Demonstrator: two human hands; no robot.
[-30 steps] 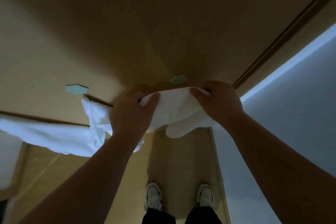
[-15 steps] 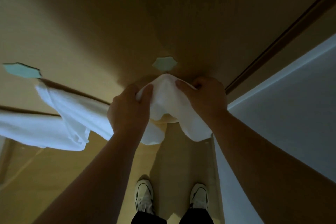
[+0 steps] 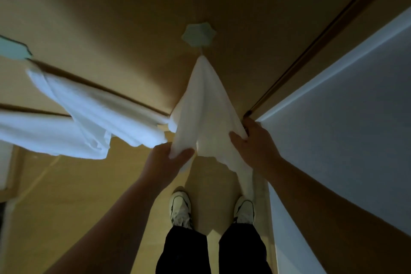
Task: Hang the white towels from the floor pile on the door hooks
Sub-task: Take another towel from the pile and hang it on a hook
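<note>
Dim room, brown wooden door filling the upper view, pale wall beyond the right hand, wooden floor below both hands.

Hook: pale green, hexagon-shaped base on the door, above and between the hands. White towel hangs from it by one gathered point and spreads downward into a fan; its lower end trails toward the floor beside the right forearm.

Left hand: closed on the towel's lower left edge, thumb pressed over the cloth, fingers behind it.

Right hand: closed on the towel's right edge, thumb on the front of the cloth, knuckles close to the corner where door and wall meet.

Second hook: same green colour, far out past the left hand, partly cut off at the frame edge. Second towel hangs below it and drapes across toward the left hand; its near end reaches the first towel's left edge, but contact cannot be confirmed. More white cloth lies further left, blurred.

Shoes: white, on the floor below the hands, dark trousers above them.
</note>
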